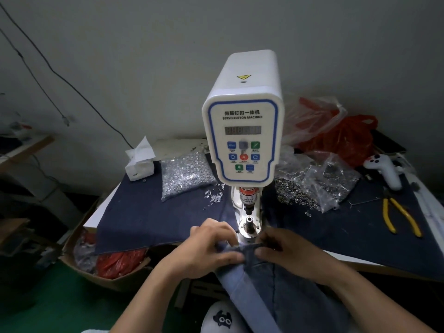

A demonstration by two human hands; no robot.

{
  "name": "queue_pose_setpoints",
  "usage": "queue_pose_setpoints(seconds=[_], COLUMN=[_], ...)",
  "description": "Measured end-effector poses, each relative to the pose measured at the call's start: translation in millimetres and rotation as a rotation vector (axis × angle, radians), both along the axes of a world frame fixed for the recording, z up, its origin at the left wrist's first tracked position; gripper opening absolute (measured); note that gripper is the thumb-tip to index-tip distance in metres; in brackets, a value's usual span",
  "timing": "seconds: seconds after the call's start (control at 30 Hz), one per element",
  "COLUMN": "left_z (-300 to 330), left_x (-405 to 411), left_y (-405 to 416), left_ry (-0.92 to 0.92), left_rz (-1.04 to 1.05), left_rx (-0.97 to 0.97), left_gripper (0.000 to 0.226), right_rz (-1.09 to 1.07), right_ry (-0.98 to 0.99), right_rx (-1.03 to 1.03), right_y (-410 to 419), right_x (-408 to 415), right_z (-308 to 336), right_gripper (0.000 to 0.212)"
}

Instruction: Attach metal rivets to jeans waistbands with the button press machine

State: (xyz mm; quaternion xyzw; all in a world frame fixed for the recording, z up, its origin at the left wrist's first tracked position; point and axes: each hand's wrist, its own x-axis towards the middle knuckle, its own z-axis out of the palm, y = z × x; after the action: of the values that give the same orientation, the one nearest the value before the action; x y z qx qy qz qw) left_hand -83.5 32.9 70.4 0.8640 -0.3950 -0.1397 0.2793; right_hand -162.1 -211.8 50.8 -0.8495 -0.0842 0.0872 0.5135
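A white servo button press machine (pixel 242 131) stands at the middle of the table, its lower die post (pixel 249 224) lit just beyond my hands. Blue jeans (pixel 276 292) run from my lap up to the table's front edge. My left hand (pixel 211 246) pinches the waistband (pixel 247 248) from the left, and my right hand (pixel 286 251) pinches it from the right, holding it just in front of the die. A clear bag of silver rivets (pixel 185 174) lies left of the machine, with a few loose ones (pixel 213 195) beside it.
Dark denim cloth (pixel 149 212) covers the table. A tissue box (pixel 139 162) sits back left. Bags of metal rings (pixel 314 186), red plastic bags (pixel 343 138), a white controller (pixel 386 169) and yellow-handled pliers (pixel 398 217) lie right. A cardboard box (pixel 101 258) sits below left.
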Motion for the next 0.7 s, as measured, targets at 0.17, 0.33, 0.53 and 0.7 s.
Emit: queue_pose_setpoints(seconds=[0.17, 0.33, 0.53, 0.7], left_z=[-12, -44, -55, -55], left_x=[7, 9, 16, 17], left_y=[6, -23, -30, -34], left_ry=[0.599, 0.911, 0.737, 0.553], left_rz=[0.111, 0.374, 0.525, 0.544], left_rx=[-0.531, -0.682, -0.599, -0.575], left_gripper=[0.025, 0.012, 0.019, 0.029], right_rz=[0.007, -0.102, -0.281, -0.341], right_ry=[0.103, 0.168, 0.156, 0.162], right_rx=[-0.025, -0.056, 0.066, 0.266], right_y=[-18, -19, -13, -11], right_x=[11, 26, 37, 39], right_z=[13, 2, -18, -23], right_gripper=[0.005, 0.018, 0.011, 0.007])
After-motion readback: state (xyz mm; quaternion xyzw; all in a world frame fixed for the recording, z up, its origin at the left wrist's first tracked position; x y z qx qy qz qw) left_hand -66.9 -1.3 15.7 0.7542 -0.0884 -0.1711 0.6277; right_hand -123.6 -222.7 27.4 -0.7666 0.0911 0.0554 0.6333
